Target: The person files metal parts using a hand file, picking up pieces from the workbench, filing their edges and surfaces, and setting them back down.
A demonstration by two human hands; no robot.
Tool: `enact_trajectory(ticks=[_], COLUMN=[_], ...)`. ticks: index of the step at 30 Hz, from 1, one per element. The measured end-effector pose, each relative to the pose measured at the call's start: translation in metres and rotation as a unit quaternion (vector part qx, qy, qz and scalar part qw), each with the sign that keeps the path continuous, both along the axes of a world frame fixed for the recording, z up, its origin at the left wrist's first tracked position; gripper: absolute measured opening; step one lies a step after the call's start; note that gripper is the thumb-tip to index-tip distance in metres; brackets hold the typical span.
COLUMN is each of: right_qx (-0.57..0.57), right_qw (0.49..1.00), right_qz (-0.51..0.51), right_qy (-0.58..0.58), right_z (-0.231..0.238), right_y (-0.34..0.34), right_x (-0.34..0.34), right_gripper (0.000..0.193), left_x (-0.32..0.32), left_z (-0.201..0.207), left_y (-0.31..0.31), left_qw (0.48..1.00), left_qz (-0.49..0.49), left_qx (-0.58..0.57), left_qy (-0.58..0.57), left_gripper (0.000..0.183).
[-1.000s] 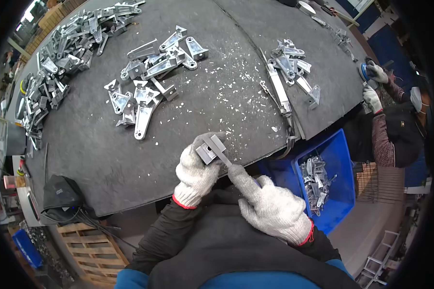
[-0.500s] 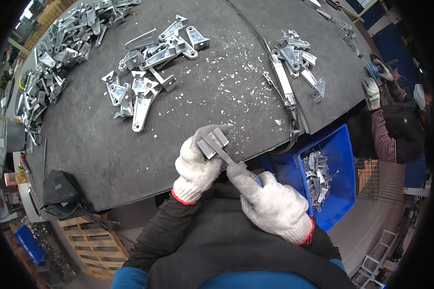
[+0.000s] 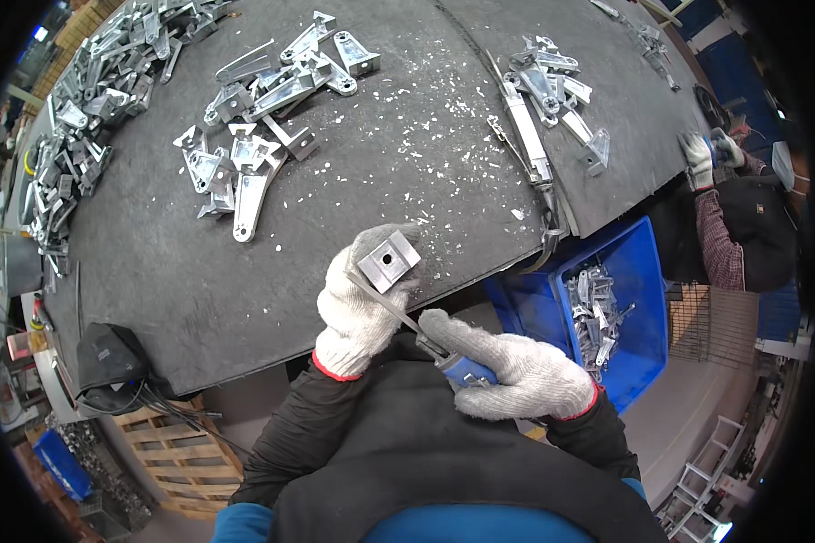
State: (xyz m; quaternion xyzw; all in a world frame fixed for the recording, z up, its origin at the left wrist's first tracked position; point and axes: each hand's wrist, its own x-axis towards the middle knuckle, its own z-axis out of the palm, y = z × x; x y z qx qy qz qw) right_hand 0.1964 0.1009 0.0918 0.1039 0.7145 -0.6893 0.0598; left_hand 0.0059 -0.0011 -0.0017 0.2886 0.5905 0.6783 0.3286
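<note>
My left hand (image 3: 353, 303), in a white knitted glove with a red cuff, is closed around a silver metal bracket (image 3: 397, 267). The bracket's square end, with a round dark hole, faces up above the glove; its other part is hidden in the hand. In my right hand (image 3: 534, 369), gloved alike, is a flat file (image 3: 462, 367) with a blue handle. Its thin grey blade slants up to the left, and its tip lies by the bracket's lower edge. Whether it touches, I cannot make out. Past my left hand, similar brackets (image 3: 285, 90) lie piled on the dark table (image 3: 335, 208).
A larger heap of brackets (image 3: 91, 113) covers the table's far left. Metal chips are scattered ahead. A long white-and-silver tool (image 3: 528, 136) lies right of them, beside more brackets (image 3: 552, 86). A blue bin (image 3: 647, 312) with metal parts stands at right, near a co-worker's gloved hands (image 3: 700, 158).
The bracket has turned so its holed face shows. The file's blade has dropped from across the bracket to its lower edge. My right hand has rolled, baring the blue handle.
</note>
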Motion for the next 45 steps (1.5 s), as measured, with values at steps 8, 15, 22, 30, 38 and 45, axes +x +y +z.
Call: enact_trajectory(ticks=[8, 15, 22, 30, 38, 45], right_qx=[0.037, 0.469, 0.589, 0.593, 0.580, 0.514], right_qw=[0.998, 0.865, 0.775, 0.766, 0.781, 0.832], right_qz=[-0.023, -0.104, -0.065, -0.068, -0.081, -0.119], right_qy=[0.039, -0.141, -0.220, -0.240, -0.217, -0.173], right_z=[-0.010, 0.025, 0.029, 0.026, 0.034, 0.023], right_y=[0.000, -0.026, -0.028, -0.025, -0.028, -0.017], right_x=[0.004, -0.017, -0.023, -0.023, -0.023, -0.015], right_gripper=[0.083, 0.072, 0.071, 0.071, 0.069, 0.063], left_x=[0.002, 0.001, -0.004, -0.005, -0.003, 0.002], left_z=[0.003, 0.005, 0.013, 0.020, 0.017, 0.005], left_y=[0.003, 0.014, 0.018, 0.021, 0.020, 0.004], left_qw=[0.999, 0.998, 0.991, 0.980, 0.987, 0.998], left_qz=[0.007, 0.024, 0.012, 0.024, 0.024, 0.043], left_qx=[0.021, -0.043, -0.099, -0.092, -0.091, -0.037], left_qy=[-0.024, 0.042, 0.088, 0.175, 0.131, -0.033], left_gripper=[0.051, 0.051, 0.047, 0.043, 0.043, 0.053])
